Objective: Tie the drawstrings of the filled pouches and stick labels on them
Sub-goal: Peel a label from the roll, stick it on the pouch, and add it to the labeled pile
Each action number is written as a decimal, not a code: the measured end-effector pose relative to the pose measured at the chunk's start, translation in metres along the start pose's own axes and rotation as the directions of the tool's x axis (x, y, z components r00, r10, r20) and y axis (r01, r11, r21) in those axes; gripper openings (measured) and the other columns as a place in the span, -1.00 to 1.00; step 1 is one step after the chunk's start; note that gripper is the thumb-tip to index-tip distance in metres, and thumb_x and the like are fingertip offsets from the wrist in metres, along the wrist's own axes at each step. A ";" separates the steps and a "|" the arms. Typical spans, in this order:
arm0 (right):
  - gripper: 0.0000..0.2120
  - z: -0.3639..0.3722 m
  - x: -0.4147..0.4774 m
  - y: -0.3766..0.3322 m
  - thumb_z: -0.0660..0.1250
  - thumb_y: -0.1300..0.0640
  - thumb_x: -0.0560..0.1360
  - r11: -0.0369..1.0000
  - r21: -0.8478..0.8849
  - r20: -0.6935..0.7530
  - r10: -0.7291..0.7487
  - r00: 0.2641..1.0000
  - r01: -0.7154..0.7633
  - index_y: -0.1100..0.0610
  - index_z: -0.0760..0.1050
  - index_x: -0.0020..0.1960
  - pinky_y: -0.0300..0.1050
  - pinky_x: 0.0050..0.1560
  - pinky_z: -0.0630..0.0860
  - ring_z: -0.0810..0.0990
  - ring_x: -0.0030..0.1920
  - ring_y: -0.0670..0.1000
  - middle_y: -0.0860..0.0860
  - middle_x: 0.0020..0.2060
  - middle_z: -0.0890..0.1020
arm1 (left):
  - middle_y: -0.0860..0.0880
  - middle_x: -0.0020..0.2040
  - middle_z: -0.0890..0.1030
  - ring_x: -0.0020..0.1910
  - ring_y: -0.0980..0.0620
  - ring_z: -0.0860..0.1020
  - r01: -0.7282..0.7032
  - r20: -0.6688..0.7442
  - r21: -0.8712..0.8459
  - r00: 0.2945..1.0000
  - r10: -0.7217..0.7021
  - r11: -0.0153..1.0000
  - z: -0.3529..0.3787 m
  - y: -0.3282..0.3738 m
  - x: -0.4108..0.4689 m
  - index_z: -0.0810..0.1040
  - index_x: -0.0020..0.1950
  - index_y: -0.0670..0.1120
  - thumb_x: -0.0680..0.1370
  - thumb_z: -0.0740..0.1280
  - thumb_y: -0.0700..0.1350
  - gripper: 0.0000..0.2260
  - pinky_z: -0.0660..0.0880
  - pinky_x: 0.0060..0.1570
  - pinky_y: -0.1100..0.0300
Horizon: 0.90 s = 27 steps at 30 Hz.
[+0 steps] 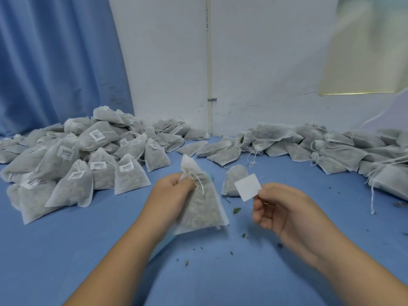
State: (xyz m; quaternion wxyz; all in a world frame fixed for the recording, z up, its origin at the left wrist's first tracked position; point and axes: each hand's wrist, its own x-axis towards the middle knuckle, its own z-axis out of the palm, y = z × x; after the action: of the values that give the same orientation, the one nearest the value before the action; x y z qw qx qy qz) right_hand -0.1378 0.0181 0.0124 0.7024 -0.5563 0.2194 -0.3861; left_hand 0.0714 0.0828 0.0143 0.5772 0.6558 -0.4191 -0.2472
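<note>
Two bare forearms enter from the bottom edge of the view. No sleeves reach into view on either arm. Left hand (pixel 171 191) and right hand (pixel 284 208): bare, without gloves, rings, watch or wristband. Fingernails short, unpainted.

My left hand (pixel 171 191) grips closed with the forearm angled inward; my right hand (pixel 284 208) pinches thumb to forefinger, raised.
</note>
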 end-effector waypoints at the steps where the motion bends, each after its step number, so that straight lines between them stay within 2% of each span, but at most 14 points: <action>1: -0.94 0.000 -0.003 -0.004 0.43 0.25 0.27 0.998 0.057 0.050 -0.006 0.999 0.004 0.14 0.59 -0.36 -0.20 -0.49 0.42 0.55 -0.43 0.06 0.11 -0.39 0.54 | -0.05 -0.34 0.54 -0.30 0.01 0.49 0.009 0.042 -0.046 0.999 -0.007 0.999 0.012 0.003 -0.003 0.51 -0.29 -0.18 0.37 0.32 -0.02 -0.78 0.36 -0.19 0.08; 3: -0.93 0.003 -0.007 -0.009 0.34 0.23 0.31 0.995 0.102 0.123 -0.016 0.992 0.003 0.18 0.58 -0.33 -0.19 -0.50 0.44 0.59 -0.40 0.11 0.12 -0.40 0.53 | -0.13 -0.27 0.54 -0.24 -0.04 0.48 0.009 0.151 -0.059 0.989 0.000 0.998 0.033 0.008 -0.008 0.51 -0.18 -0.29 0.36 0.32 0.00 -0.68 0.35 -0.14 0.06; 5: -0.91 0.003 -0.009 -0.011 0.30 0.23 0.34 0.993 0.121 0.154 -0.021 0.988 0.002 0.23 0.56 -0.28 -0.18 -0.49 0.46 0.63 -0.36 0.14 0.13 -0.41 0.53 | -0.12 -0.29 0.50 -0.22 -0.04 0.43 -0.032 0.291 -0.023 0.956 0.038 0.999 0.052 0.014 -0.010 0.52 -0.24 -0.20 0.39 0.32 0.08 -0.69 0.33 -0.14 0.05; 7: -0.97 0.000 -0.009 -0.014 0.32 0.29 0.34 0.988 0.151 0.144 -0.031 0.989 0.009 0.26 0.53 -0.25 -0.17 -0.47 0.49 0.65 -0.32 0.17 0.14 -0.42 0.53 | -0.10 -0.32 0.48 -0.22 -0.04 0.42 -0.063 0.388 0.010 0.920 0.054 0.998 0.068 0.021 -0.012 0.54 -0.28 -0.11 0.41 0.32 0.16 -0.68 0.39 -0.10 0.02; 9: -0.93 -0.007 -0.006 -0.018 0.38 0.30 0.27 0.980 0.199 0.080 -0.049 0.996 0.033 0.25 0.50 -0.27 -0.17 -0.44 0.52 0.65 -0.31 0.17 0.14 -0.44 0.51 | -0.20 -0.22 0.62 -0.16 -0.09 0.54 -0.038 0.411 0.026 0.911 0.025 0.999 0.083 0.026 -0.012 0.60 -0.16 -0.20 0.40 0.33 0.16 -0.60 0.51 0.07 -0.16; 10: -0.93 -0.011 -0.004 -0.020 0.37 0.25 0.25 0.974 0.223 0.036 -0.061 0.998 0.051 0.23 0.50 -0.30 -0.17 -0.43 0.53 0.64 -0.32 0.15 0.13 -0.44 0.51 | -0.25 -0.10 0.68 -0.08 -0.15 0.63 -0.006 0.415 0.031 0.910 -0.008 0.999 0.089 0.028 -0.012 0.61 -0.08 -0.24 0.38 0.35 0.15 -0.56 0.49 0.17 -0.23; 12: -0.94 -0.019 -0.001 -0.025 0.33 0.23 0.25 0.956 0.279 -0.056 -0.074 0.996 0.086 0.20 0.52 -0.38 -0.16 -0.39 0.55 0.60 -0.29 0.14 0.11 -0.45 0.50 | -0.29 0.04 0.66 0.07 -0.24 0.64 0.025 0.449 0.044 0.893 -0.042 0.999 0.099 0.029 -0.012 0.62 -0.02 -0.26 0.37 0.36 0.11 -0.56 0.45 0.24 -0.22; 14: -0.84 -0.027 0.002 -0.027 0.29 0.29 0.35 0.941 0.326 -0.131 -0.052 0.990 0.092 0.22 0.52 -0.40 -0.14 -0.36 0.59 0.62 -0.27 0.15 0.10 -0.47 0.47 | -0.31 0.05 0.66 0.04 -0.21 0.64 0.044 0.498 0.048 0.865 -0.062 0.998 0.106 0.026 -0.013 0.59 0.01 -0.28 0.35 0.36 0.03 -0.59 0.49 0.17 -0.17; 16: -0.77 -0.033 0.005 -0.026 0.22 0.32 0.46 0.936 0.343 -0.177 -0.022 0.984 0.083 0.26 0.50 -0.36 -0.13 -0.32 0.61 0.64 -0.28 0.14 0.11 -0.47 0.46 | -0.31 -0.04 0.64 -0.06 -0.23 0.61 0.095 0.522 0.037 0.847 -0.100 0.995 0.110 0.021 -0.014 0.56 -0.03 -0.30 0.33 0.36 -0.02 -0.62 0.45 0.02 -0.07; 19: -0.76 -0.037 0.008 -0.022 0.22 0.32 0.48 0.934 0.345 -0.222 -0.013 0.975 0.091 0.27 0.50 -0.35 -0.11 -0.27 0.63 0.65 -0.28 0.13 0.11 -0.47 0.47 | -0.18 -0.17 0.56 -0.18 -0.09 0.51 0.119 0.555 0.059 0.821 -0.132 0.991 0.113 0.013 -0.019 0.56 -0.13 -0.20 0.32 0.36 -0.02 -0.73 0.37 -0.07 0.02; 23: -0.79 -0.038 0.011 -0.016 0.24 0.33 0.47 0.945 0.314 -0.252 -0.015 0.968 0.097 0.27 0.50 -0.33 -0.06 -0.18 0.65 0.65 -0.25 0.14 0.11 -0.47 0.47 | -0.25 -0.07 0.67 -0.13 -0.06 0.58 0.109 0.572 0.114 0.806 -0.154 0.988 0.108 0.008 -0.023 0.57 -0.02 -0.28 0.32 0.38 0.07 -0.56 0.47 0.02 0.00; 25: -0.80 -0.038 0.011 -0.013 0.23 0.33 0.48 0.952 0.290 -0.255 -0.018 0.967 0.094 0.26 0.50 -0.31 0.00 -0.09 0.65 0.66 -0.23 0.14 0.11 -0.47 0.47 | -0.24 -0.01 0.68 -0.14 -0.02 0.59 0.089 0.563 0.161 0.810 -0.165 0.983 0.105 0.010 -0.023 0.59 0.00 -0.25 0.31 0.38 0.10 -0.53 0.49 0.03 0.01; 27: -0.79 -0.036 0.011 -0.012 0.23 0.34 0.48 0.955 0.282 -0.254 -0.018 0.967 0.092 0.25 0.50 -0.31 0.04 -0.03 0.64 0.65 -0.24 0.14 0.11 -0.47 0.47 | -0.23 0.03 0.67 -0.10 -0.04 0.63 0.105 0.552 0.179 0.812 -0.188 0.978 0.103 0.011 -0.023 0.61 0.00 -0.23 0.30 0.39 0.10 -0.55 0.51 0.15 -0.09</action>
State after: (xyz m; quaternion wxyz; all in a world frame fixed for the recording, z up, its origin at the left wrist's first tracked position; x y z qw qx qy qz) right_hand -0.1611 -0.0141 0.0146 0.7326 -0.4000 0.2306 -0.5002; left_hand -0.0268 0.0451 -0.0007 0.3585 0.6222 -0.5357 -0.4441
